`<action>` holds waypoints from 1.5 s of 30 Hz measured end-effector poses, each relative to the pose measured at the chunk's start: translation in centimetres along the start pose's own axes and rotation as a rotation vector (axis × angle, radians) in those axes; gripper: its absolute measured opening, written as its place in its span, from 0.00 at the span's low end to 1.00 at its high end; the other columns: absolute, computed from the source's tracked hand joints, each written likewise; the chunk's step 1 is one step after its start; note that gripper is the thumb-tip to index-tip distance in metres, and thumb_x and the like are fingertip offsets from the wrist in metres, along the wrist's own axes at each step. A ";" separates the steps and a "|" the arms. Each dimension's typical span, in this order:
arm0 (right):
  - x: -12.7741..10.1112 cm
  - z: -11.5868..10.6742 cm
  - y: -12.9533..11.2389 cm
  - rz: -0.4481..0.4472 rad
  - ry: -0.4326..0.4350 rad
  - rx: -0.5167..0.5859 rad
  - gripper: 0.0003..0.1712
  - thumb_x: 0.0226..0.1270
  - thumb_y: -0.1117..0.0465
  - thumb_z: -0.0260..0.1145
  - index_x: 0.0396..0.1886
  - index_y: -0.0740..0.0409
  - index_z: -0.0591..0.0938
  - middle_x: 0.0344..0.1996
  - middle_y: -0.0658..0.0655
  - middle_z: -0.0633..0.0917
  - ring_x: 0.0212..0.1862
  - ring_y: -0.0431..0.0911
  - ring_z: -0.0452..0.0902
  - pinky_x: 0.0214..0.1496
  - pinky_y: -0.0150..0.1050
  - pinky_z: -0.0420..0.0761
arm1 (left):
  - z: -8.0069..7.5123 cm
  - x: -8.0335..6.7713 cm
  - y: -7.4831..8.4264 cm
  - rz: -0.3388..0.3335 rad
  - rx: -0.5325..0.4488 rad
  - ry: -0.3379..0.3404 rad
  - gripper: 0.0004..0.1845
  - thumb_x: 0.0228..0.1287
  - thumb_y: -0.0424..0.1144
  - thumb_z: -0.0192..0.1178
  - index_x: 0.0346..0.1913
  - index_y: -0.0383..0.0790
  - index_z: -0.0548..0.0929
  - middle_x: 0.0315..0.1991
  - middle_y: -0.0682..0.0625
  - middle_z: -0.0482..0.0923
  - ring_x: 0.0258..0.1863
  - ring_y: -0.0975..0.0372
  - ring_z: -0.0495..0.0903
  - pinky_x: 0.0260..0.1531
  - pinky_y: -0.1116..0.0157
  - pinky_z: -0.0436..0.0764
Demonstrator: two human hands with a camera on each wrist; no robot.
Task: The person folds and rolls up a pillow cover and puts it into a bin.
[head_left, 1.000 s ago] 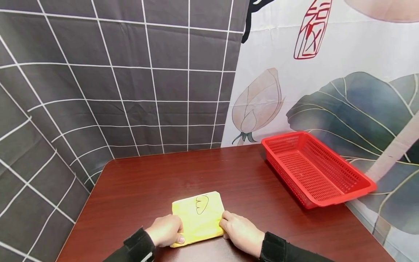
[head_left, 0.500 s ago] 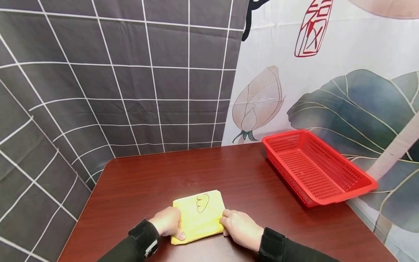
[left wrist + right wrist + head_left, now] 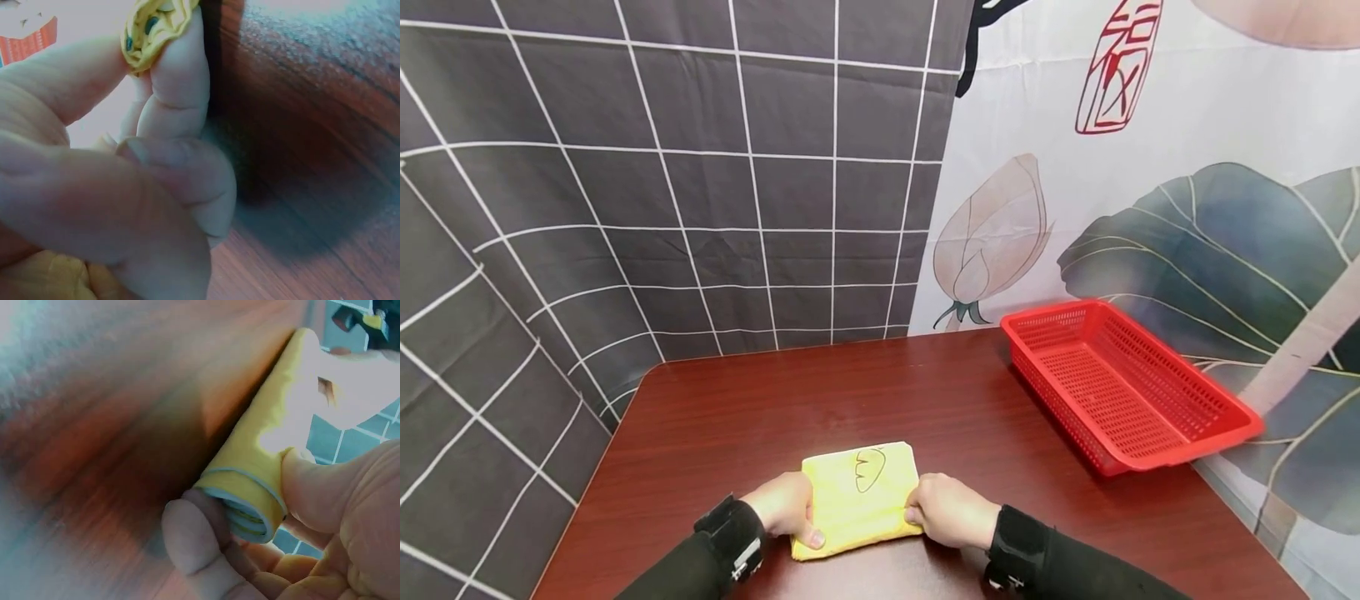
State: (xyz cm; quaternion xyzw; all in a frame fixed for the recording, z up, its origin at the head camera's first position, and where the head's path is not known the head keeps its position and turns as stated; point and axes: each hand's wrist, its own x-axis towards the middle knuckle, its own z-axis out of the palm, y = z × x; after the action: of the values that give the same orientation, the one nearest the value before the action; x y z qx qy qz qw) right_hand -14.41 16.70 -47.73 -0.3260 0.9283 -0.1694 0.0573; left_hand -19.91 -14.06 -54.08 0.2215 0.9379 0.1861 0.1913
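Observation:
A folded yellow cloth (image 3: pixel 861 492) with a dark outlined print lies on the table in the head view, its near edge rolled thick. My left hand (image 3: pixel 782 507) grips the near left corner, thumb on top. At the near right corner, my right hand (image 3: pixel 953 510) pinches the cloth with curled fingers. In the left wrist view, bunched layers of the cloth (image 3: pixel 159 31) sit between thumb and fingers. The right wrist view has the cloth (image 3: pixel 256 444) as a roll with layered, pale-edged ends, my right thumb and fingers around its near end. Its underside is hidden.
A red perforated plastic basket (image 3: pixel 1120 392) stands at the right rear of the brown wooden table (image 3: pixel 737 408). Behind the table hang a dark grid-patterned curtain (image 3: pixel 685 192) and a white curtain with lotus prints (image 3: pixel 992 108).
My right hand has shifted slightly away from me, and its fingers are more tightly curled at the cloth's edge. The left hand has turned a little at its corner. The cloth has shifted slightly right.

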 end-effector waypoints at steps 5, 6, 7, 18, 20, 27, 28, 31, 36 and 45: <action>0.3 0.2 0.8 0.075 0.059 0.086 0.10 0.66 0.59 0.75 0.27 0.50 0.82 0.21 0.42 0.78 0.26 0.33 0.67 0.31 0.31 0.72 | 0.0 0.2 0.0 -0.025 -0.009 -0.024 0.25 0.40 0.59 0.86 0.12 0.53 0.80 0.12 0.62 0.69 0.16 0.64 0.69 0.19 0.66 0.67; 0.3 0.4 0.8 0.084 0.075 0.092 0.11 0.64 0.59 0.76 0.27 0.50 0.81 0.20 0.43 0.78 0.25 0.34 0.67 0.30 0.32 0.71 | 0.0 0.2 0.0 -0.027 -0.010 -0.028 0.25 0.41 0.60 0.86 0.12 0.53 0.80 0.12 0.62 0.69 0.16 0.64 0.70 0.19 0.66 0.67; 0.2 0.5 0.8 0.092 0.093 0.093 0.12 0.63 0.59 0.77 0.27 0.50 0.80 0.21 0.43 0.77 0.26 0.34 0.67 0.30 0.32 0.71 | 0.0 0.3 0.0 -0.031 -0.006 -0.029 0.25 0.41 0.60 0.86 0.12 0.53 0.80 0.12 0.62 0.69 0.16 0.64 0.70 0.19 0.66 0.67; -0.6 2.0 0.1 -0.003 0.252 -0.043 0.14 0.65 0.59 0.77 0.28 0.47 0.77 0.28 0.44 0.73 0.28 0.34 0.66 0.31 0.29 0.70 | 0.1 -1.1 0.8 -0.137 -0.082 0.019 0.27 0.47 0.56 0.85 0.15 0.50 0.74 0.12 0.59 0.69 0.09 0.64 0.71 0.12 0.67 0.70; -0.7 2.0 0.2 -0.043 0.240 -0.083 0.13 0.67 0.58 0.76 0.29 0.47 0.78 0.28 0.43 0.74 0.29 0.33 0.67 0.33 0.27 0.71 | 0.2 -1.3 0.9 -0.139 -0.075 0.030 0.27 0.47 0.55 0.84 0.15 0.50 0.75 0.12 0.58 0.70 0.08 0.64 0.71 0.11 0.67 0.70; -1.4 1.6 0.9 -0.115 0.147 -0.124 0.14 0.56 0.56 0.82 0.40 0.52 0.87 0.40 0.45 0.81 0.37 0.34 0.77 0.41 0.28 0.80 | -0.1 -2.0 1.6 -0.130 -0.095 0.049 0.27 0.51 0.52 0.83 0.16 0.50 0.73 0.12 0.58 0.68 0.07 0.64 0.69 0.10 0.66 0.68; -1.5 1.6 0.9 -0.119 0.139 -0.133 0.16 0.55 0.58 0.83 0.43 0.52 0.89 0.43 0.46 0.82 0.39 0.35 0.79 0.42 0.29 0.81 | -0.1 -2.0 1.5 -0.128 -0.095 0.040 0.27 0.53 0.53 0.82 0.16 0.51 0.72 0.13 0.59 0.67 0.07 0.64 0.69 0.10 0.66 0.68; -1.5 1.7 0.8 -0.116 0.126 -0.159 0.18 0.53 0.61 0.83 0.46 0.51 0.90 0.44 0.48 0.82 0.40 0.36 0.80 0.42 0.29 0.82 | -0.7 -2.9 2.5 -0.132 -0.141 0.069 0.27 0.52 0.50 0.83 0.15 0.49 0.72 0.12 0.58 0.66 0.07 0.63 0.68 0.10 0.66 0.67; -1.4 2.0 0.4 -0.095 0.149 -0.190 0.14 0.54 0.63 0.82 0.41 0.50 0.90 0.40 0.47 0.80 0.36 0.35 0.77 0.39 0.29 0.80 | -1.1 -4.8 4.2 -0.127 -0.074 0.195 0.25 0.53 0.51 0.82 0.18 0.48 0.74 0.16 0.57 0.68 0.15 0.63 0.68 0.18 0.63 0.67; -1.1 2.1 0.1 -0.038 0.165 -0.180 0.13 0.56 0.63 0.82 0.40 0.51 0.89 0.39 0.48 0.80 0.35 0.38 0.80 0.38 0.31 0.82 | 0.8 -8.8 7.4 0.044 0.203 0.590 0.18 0.50 0.49 0.81 0.29 0.52 0.78 0.30 0.62 0.72 0.30 0.66 0.73 0.29 0.64 0.77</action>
State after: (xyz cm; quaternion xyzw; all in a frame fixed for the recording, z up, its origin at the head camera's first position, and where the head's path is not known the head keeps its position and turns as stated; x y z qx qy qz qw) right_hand -13.21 16.89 -49.75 -0.3325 0.9349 -0.1128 -0.0521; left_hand -9.77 -11.96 -49.12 0.1963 0.9617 0.1519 -0.1162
